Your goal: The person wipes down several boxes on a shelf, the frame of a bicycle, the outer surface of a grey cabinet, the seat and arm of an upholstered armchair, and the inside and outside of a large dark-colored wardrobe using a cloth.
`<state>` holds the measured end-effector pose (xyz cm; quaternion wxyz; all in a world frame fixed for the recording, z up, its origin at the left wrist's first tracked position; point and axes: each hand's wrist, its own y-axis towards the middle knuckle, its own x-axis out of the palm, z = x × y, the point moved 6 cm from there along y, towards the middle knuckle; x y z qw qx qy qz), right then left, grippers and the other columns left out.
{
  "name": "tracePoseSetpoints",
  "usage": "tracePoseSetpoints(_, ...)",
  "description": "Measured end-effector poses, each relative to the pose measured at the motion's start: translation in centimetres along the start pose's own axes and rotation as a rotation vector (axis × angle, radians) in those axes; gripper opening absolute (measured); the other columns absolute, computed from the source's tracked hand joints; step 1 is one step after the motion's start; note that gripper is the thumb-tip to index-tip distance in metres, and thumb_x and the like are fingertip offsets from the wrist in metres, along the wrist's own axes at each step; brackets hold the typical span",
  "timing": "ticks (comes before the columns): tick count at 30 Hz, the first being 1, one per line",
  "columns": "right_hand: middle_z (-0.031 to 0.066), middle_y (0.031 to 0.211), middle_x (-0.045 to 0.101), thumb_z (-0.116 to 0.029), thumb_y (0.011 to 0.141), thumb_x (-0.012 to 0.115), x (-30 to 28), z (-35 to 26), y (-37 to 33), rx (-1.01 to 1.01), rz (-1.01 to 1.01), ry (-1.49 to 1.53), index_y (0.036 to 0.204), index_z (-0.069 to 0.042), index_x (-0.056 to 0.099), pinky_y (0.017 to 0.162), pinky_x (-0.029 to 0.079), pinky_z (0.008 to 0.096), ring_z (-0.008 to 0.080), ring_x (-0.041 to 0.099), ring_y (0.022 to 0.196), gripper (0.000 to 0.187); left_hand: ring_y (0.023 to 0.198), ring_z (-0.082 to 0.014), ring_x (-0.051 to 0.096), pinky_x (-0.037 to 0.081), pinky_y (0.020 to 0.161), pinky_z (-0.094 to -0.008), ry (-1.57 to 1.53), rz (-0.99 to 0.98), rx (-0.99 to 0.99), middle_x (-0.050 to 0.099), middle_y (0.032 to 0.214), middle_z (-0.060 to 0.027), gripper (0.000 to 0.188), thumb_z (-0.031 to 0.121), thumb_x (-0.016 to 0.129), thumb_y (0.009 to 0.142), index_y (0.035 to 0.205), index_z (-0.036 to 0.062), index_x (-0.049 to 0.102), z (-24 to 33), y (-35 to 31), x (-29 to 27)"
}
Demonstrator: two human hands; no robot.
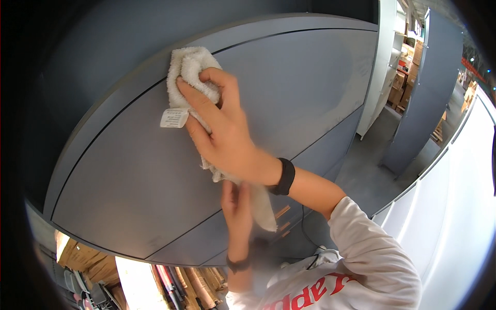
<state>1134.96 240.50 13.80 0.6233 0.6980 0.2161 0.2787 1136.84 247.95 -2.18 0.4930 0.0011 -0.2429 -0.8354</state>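
A white terry cloth point(194, 59) is bunched against the upper part of a grey cabinet front point(294, 77), beside the dark seam below its top edge. My right hand point(222, 124) is closed over the cloth, fingers pressing it to the panel. A white tag point(174, 118) sticks out from the cloth's left side. Below the right wrist is my left hand point(237, 206), blurred, with its fingers pointing up near the lower end of the cloth. A pale strip of cloth point(264, 209) hangs just right of it. Whether the left hand grips any cloth is unclear.
Cardboard boxes point(88, 261) and upright flat bundles point(194, 284) stand at the lower left. At the right are a white shelf unit point(380, 67), a dark grey panel point(426, 93) and a row of bright white panels point(454, 191). A thin cable point(305, 227) hangs near my body.
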Motion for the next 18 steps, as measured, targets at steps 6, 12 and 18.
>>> tracePoseSetpoints(6, 0.0192, 0.116, 0.039, 0.006, 0.07, 0.055, 3.9, -5.3, 0.0, 0.069, 0.004, 0.027, 0.118, -0.003, 0.056, 0.081, 0.04, 0.0331, 0.0301, 0.045, 0.099, 0.049, 0.089, -0.0059, 0.049, 0.039, 0.079, -0.0196, 0.101, 0.151, 0.131, 0.056, 0.102, -0.0013, 0.029, 0.009, 0.048, 0.093, 0.12, -0.0006, 0.047, 3.7, -3.3, -5.5)
tracePoseSetpoints(12, 0.0182, 0.116, 0.04, 0.007, 0.07, 0.056, 8.5, -10.6, -0.3, -0.034, -0.009, 0.079, 0.115, -0.002, 0.058, 0.083, 0.04, 0.0333, 0.0296, 0.045, 0.101, 0.046, 0.083, -0.0053, 0.048, 0.039, 0.073, -0.0189, 0.058, 0.278, 0.243, 0.055, 0.098, -0.0012, 0.028, 0.007, 0.053, 0.09, 0.116, -0.0015, 0.046, 6.7, -6.7, -10.0)
tracePoseSetpoints(18, 0.0133, 0.115, 0.041, -0.002, 0.074, 0.062, 15.2, -15.7, -1.7, 0.003, -0.083, 0.234, 0.113, -0.008, 0.059, 0.065, 0.05, 0.0307, 0.0315, 0.055, 0.085, 0.039, 0.08, -0.0065, 0.05, 0.039, 0.07, -0.0181, 0.072, 0.49, 0.297, 0.055, 0.094, -0.0016, 0.029, 0.012, 0.055, 0.09, 0.116, 0.0013, 0.046, 8.6, -9.7, -16.3)
